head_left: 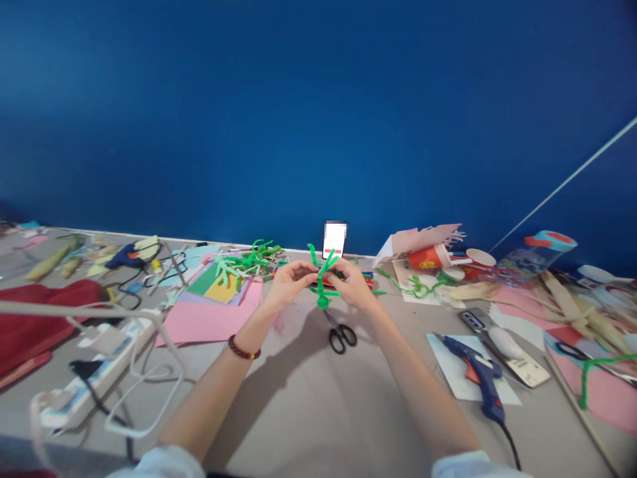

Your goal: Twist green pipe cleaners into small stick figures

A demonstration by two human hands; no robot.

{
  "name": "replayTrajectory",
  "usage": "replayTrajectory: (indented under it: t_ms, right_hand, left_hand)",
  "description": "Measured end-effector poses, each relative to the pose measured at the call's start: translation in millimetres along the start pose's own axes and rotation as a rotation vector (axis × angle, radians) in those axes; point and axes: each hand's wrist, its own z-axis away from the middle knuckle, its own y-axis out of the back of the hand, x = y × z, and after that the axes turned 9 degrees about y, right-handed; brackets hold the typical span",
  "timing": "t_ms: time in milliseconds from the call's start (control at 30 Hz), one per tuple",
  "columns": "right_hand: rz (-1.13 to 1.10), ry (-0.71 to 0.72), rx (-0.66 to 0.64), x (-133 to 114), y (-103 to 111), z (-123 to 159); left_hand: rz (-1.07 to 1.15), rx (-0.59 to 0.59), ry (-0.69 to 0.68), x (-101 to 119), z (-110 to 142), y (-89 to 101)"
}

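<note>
Between my two hands is a green pipe-cleaner figure [322, 301], with a round coiled lower end and several stems sticking up. My left hand [294, 279] pinches it from the left side, fingers closed. From the right, my right hand [351, 281] closes its fingers on the same figure near the upper stems. Scissors [342, 335] with black handles lie on the table just below it, handles toward me. Behind my hands lie coloured pipe cleaners [367, 279], partly hidden. A phone [335, 239] with a lit screen stands against the blue wall.
Left are green pipe-cleaner pieces [259, 255], pink paper [209, 322], a power strip [99, 372] with loose cables and red cloth [50, 305]. To the right lie a blue glue gun [478, 372], another phone [527, 365], red paper cups [428, 257] and a clear plastic container [530, 259].
</note>
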Motion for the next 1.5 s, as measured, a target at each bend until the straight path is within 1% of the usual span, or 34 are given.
replayTrajectory:
  t_ms: [100,233,300,433,633,733,833,1000,1100,1167,1267,1333,1500]
  right_hand:
    - [0.014,0.017,0.014,-3,2,-1]
    - [0.042,0.041,-0.061,-5,6,-2]
    - [0.057,0.049,-0.076,-7,8,-2]
    - [0.069,0.065,-0.080,-10,10,-4]
    - [0.072,0.096,-0.107,-12,11,-5]
    - [0.072,0.094,-0.099,-12,12,-5]
    - [0.071,0.064,-0.075,-14,12,-5]
    - [0.062,-0.017,0.007,-16,9,-4]
    - [0.006,-0.090,0.050,-13,6,-3]
    - [-0.061,-0.146,0.040,-10,6,-2]
    - [-0.145,-0.209,0.009,-8,8,-2]
    - [-0.170,-0.215,0.007,-8,9,-1]
    - [-0.152,-0.173,-0.005,-11,8,-2]
  left_hand:
    - [-0.024,0.015,-0.005,1,1,-0.1]
    - [-0.027,0.006,0.011,2,1,0.8]
    - [-0.025,0.006,0.010,2,0,0.6]
    - [-0.007,0.017,0.003,3,0,-0.7]
    - [-0.041,-0.022,0.001,4,0,0.6]
    - [-0.053,-0.019,-0.019,3,0,0.3]
    - [-0.097,0.028,-0.058,2,1,-2.6]
    - [-0.293,0.165,-0.210,-2,7,-8.7]
    - [-0.379,0.194,-0.266,-4,10,-9.7]
    - [-0.362,0.174,-0.255,-2,10,-9.5]
    - [-0.261,0.093,-0.192,0,9,-8.5]
    - [-0.201,0.064,-0.154,1,7,-7.8]
    - [-0.161,0.057,-0.119,1,6,-6.4]
